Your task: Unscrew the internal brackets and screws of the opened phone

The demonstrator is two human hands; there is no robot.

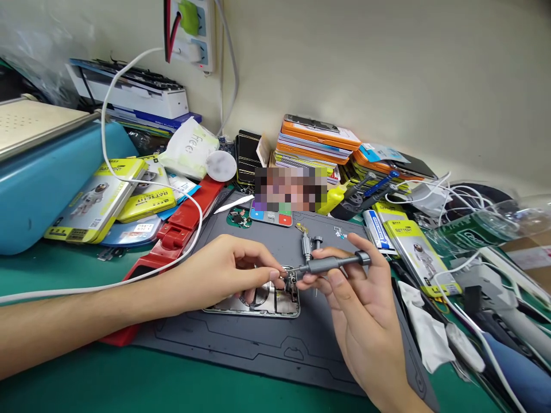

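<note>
A grey precision screwdriver (326, 264) lies across the fingers of my right hand (364, 298), which grips it nearly level with its tip pointing left. The thumb and fingers of my left hand (239, 267) are pinched together right at that tip; whatever sits between them is too small to make out. Beneath both hands is an opened phone housing (282, 304) with bare metal inside, partly covered by my left fingers. A small module (293, 287) shows at its right end. Just behind my right fingers, another grey screwdriver (307, 246) rests on the dark work mat (241, 338).
Yellow battery boxes (99, 201) and a red clamp-like holder (174, 229) line the left side. Stacked orange boxes (318, 135) stand at the back. On the right are a plastic bottle (477, 229) and tangled cables. A white cable (198, 212) loops over my left forearm's area.
</note>
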